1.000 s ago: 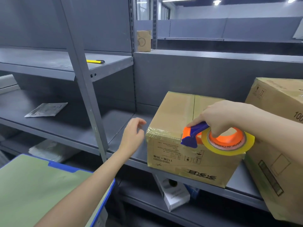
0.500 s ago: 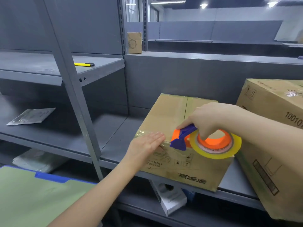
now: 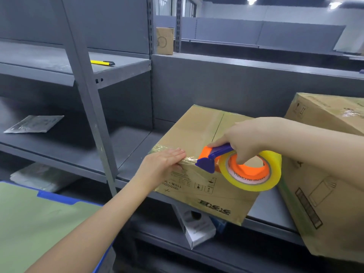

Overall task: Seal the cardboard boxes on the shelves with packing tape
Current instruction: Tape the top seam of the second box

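A brown cardboard box (image 3: 197, 131) sits on the grey middle shelf (image 3: 130, 146), its front overhanging the shelf edge. Clear tape runs along its top seam and across its near top edge. My left hand (image 3: 163, 164) lies flat with straight fingers on that near edge, pressing the tape down. My right hand (image 3: 246, 140) grips an orange and blue tape dispenser (image 3: 214, 158) with a yellowish tape roll (image 3: 254, 182), held against the box's front top edge just right of my left hand.
A larger cardboard box (image 3: 325, 190) leans at the right. A yellow utility knife (image 3: 102, 63) lies on the upper left shelf, a plastic pouch (image 3: 35, 124) on the middle left one. A small box (image 3: 165, 40) stands farther back. A green-topped blue bin (image 3: 39, 217) is near left, a white box (image 3: 197, 227) below.
My left hand came in from the left and settled flat on the box's near edge. The dispenser stays at the front edge, and the view has shifted slightly.
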{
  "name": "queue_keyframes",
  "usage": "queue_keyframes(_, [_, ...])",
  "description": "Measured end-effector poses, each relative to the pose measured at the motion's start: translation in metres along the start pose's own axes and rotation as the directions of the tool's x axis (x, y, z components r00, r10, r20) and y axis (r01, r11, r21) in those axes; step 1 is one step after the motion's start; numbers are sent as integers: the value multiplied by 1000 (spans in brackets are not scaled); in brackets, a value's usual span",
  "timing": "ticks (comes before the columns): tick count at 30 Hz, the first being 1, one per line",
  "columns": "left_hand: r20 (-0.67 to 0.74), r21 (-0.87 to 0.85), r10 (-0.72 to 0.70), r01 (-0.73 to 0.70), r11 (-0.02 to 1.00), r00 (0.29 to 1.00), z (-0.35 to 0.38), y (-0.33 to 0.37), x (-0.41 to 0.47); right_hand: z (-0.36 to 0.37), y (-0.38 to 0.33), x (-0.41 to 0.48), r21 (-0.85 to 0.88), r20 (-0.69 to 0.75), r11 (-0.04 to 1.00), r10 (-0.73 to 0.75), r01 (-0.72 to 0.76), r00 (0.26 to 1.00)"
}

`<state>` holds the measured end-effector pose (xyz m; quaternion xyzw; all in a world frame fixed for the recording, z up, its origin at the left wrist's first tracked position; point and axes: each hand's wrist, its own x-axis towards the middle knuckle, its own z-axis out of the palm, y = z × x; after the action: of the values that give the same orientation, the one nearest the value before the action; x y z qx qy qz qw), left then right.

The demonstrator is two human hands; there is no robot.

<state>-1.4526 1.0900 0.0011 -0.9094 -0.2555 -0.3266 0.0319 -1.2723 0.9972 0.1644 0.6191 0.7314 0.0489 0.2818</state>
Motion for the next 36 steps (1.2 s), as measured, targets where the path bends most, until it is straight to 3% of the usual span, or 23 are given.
queue_keyframes(9, [98, -35, -199, 203, 979, 975, -1, 5, 2, 42, 41, -55, 77, 35, 994, 80, -83, 996])
queue_keyframes(16, [222, 185, -162, 122, 975, 962, -7, 21, 6, 64, 36, -56, 62, -67, 997, 39, -35, 997])
queue_keyframes(19, [228, 178, -93, 52, 983, 969, 4, 49, 11, 60, 34, -53, 28, -67, 998, 59, -57, 996])
queue_keyframes(21, [163, 140, 59, -82, 987, 985, 15, 73, 17, 58, 34, -52, 27, -42, 997, 66, -65, 997])
queue_keyframes(23, [54, 134, 115, -121, 984, 992, 25, 88, 22, 57, 34, -51, 30, -23, 998, 59, -58, 998])
queue_keyframes(29, [-82, 54, 103, -99, 994, 991, 22, 74, 20, 53, 31, -49, 80, -47, 996, 37, -33, 998])
queue_keyframes(33, [-78, 20, 67, -66, 998, 995, 17, 58, 11, 51, 17, -41, 24, -134, 1000, 3, 0, 991])
queue_keyframes(36, [-60, 3, 41, -41, 999, 997, 19, 56, 7, 54, 20, -43, 76, -147, 997, 20, -9, 989])
